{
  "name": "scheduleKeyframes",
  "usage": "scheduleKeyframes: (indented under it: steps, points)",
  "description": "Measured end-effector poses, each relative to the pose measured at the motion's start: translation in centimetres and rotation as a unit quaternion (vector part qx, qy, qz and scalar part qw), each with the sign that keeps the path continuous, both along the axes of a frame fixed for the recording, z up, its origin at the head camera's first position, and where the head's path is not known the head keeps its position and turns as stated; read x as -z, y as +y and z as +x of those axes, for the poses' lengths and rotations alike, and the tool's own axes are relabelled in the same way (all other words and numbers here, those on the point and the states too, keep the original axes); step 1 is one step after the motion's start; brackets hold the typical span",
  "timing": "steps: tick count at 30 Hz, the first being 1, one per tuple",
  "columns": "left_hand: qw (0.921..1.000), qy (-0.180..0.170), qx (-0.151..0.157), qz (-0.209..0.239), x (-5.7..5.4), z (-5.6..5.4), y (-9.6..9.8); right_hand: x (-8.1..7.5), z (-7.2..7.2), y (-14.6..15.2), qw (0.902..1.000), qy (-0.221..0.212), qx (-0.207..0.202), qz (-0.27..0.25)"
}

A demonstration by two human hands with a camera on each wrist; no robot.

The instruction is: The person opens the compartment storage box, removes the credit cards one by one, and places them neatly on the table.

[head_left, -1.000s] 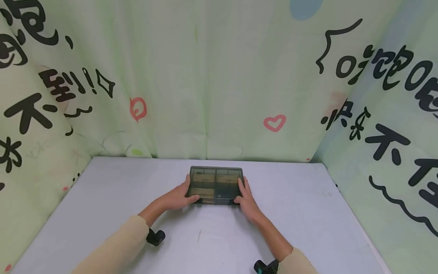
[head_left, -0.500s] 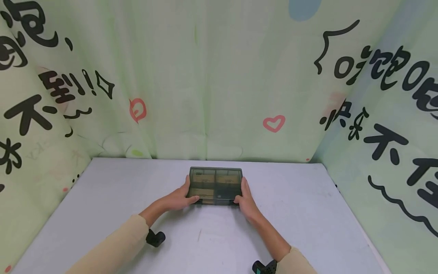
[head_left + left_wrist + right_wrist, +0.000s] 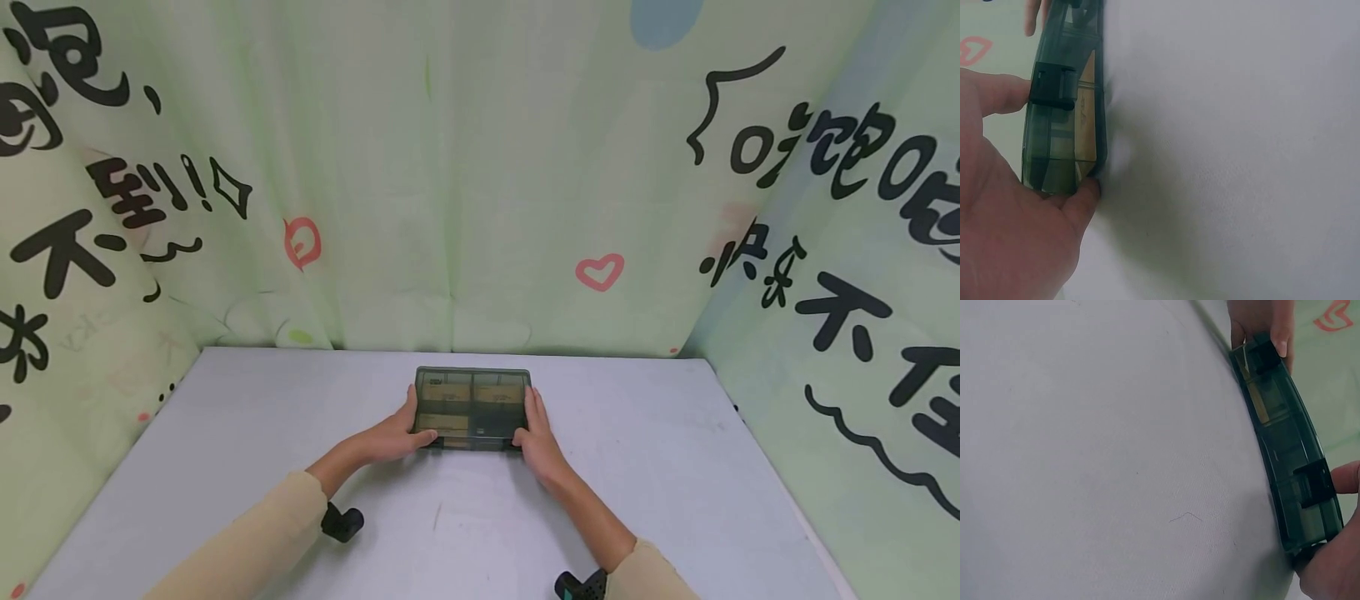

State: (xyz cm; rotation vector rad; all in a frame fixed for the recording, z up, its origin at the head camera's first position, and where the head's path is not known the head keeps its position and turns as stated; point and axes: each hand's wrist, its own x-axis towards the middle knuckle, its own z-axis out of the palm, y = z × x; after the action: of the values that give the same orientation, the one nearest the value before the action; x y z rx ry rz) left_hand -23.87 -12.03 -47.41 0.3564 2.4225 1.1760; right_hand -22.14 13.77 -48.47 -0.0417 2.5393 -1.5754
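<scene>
White table, hands gripping dark case, right fingers closer together than earlier

I'm in what looks like a makeshift booth: pale green curtains with bold black lettering and a pink heart hem in my white table ahead and on both sides. Whether a home or an office lies around it, I can't tell.

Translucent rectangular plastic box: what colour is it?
Dark smoky green; the right wrist view shows the translucent box best.
</scene>
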Motion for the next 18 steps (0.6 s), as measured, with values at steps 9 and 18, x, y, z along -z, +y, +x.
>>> scheduleKeyframes:
  steps: [9,18]
  points:
    - [0.9999,0.003,-0.005,0.010,0.29,-0.04,0.08,0.43,0.02,-0.18,0.9994,0.033,0.008,0.008]
    - [0.9999,-0.011,-0.006,0.000,0.08,0.04,-0.03,0.56,0.26,-0.32,0.9977,0.044,-0.008,0.051]
